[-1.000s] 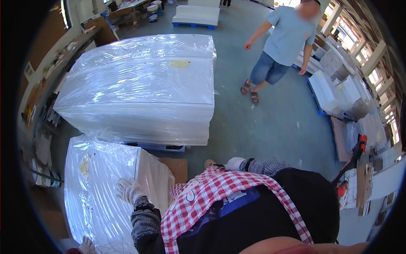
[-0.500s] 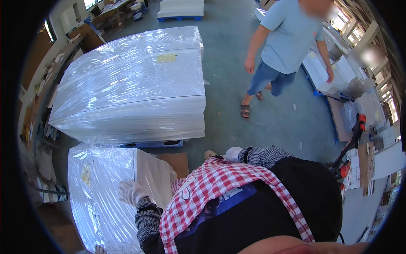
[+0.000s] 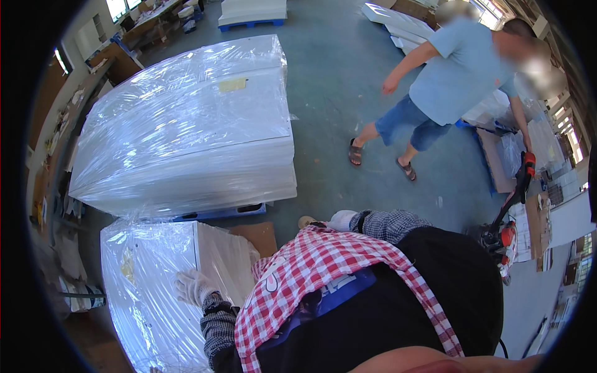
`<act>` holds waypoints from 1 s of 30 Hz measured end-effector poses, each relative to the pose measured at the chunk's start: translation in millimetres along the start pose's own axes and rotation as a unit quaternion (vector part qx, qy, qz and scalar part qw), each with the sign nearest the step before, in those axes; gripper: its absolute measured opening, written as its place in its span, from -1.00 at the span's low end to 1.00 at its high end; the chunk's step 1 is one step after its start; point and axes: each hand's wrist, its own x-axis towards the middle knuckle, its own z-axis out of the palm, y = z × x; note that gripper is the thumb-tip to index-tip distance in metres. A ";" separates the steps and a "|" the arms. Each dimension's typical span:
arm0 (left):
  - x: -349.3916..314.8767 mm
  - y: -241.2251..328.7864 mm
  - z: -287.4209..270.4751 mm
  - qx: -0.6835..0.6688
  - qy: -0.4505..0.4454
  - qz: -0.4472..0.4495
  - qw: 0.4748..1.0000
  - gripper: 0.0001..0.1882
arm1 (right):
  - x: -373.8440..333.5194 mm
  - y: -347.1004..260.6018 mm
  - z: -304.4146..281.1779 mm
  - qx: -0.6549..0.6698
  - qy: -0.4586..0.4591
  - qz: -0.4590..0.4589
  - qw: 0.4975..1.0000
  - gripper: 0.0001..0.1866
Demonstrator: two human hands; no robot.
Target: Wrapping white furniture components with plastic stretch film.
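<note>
My left hand, in a white knitted glove, lies flat with its fingers out on a stack wrapped in clear plastic film. The film is wrinkled and shiny, and white sheets or boards show beneath it. My right hand, also in a white glove, is held out past the far side of my red-and-white checked apron. Its fingers are hidden, so I cannot see whether it holds anything. Checked sleeves cover both forearms.
A larger film-wrapped stack stands ahead on a blue pallet. At the right, a person in a light blue shirt has one hand on the red-and-black handle of a wheeled machine. A brown cardboard piece lies beside the near stack.
The person in the light blue shirt has stepped right and reached the red-and-black handle. My view has shifted slightly; my hands stay in nearly the same places.
</note>
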 end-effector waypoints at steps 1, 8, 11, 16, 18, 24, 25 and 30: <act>-0.7 2.4 -1.8 -0.003 -0.006 -0.005 1.000 -0.47 | 1.7 0.8 -1.8 -0.002 0.002 0.009 1.000 -0.35; 0.0 -3.4 4.8 -0.004 0.012 -0.021 1.000 -0.48 | -1.4 6.3 -7.5 -0.195 0.016 -0.154 0.969 -0.58; 0.6 -4.9 0.2 -0.044 0.001 -0.017 0.999 -0.51 | 0.6 11.2 -4.3 -0.254 0.064 -0.215 0.941 -0.67; 0.2 -8.9 6.4 -0.022 0.022 0.011 0.999 -0.49 | 10.4 13.6 3.8 -0.223 0.066 -0.212 0.949 -0.67; 2.6 -10.2 8.2 -0.034 0.026 0.008 0.999 -0.49 | 23.3 10.2 5.9 -0.214 0.024 -0.190 0.958 -0.59; 2.6 -9.2 13.3 -0.032 0.043 0.015 0.998 -0.53 | 59.3 31.9 20.1 -0.086 0.016 -0.122 0.989 -0.46; 5.4 -8.9 7.0 -0.044 0.027 0.014 0.999 -0.52 | 59.2 26.1 16.1 -0.090 0.015 -0.126 0.988 -0.46; 19.4 -4.9 -24.0 -0.057 -0.107 0.011 0.992 -0.47 | 30.7 6.1 -2.5 -0.190 0.009 -0.177 0.966 -0.55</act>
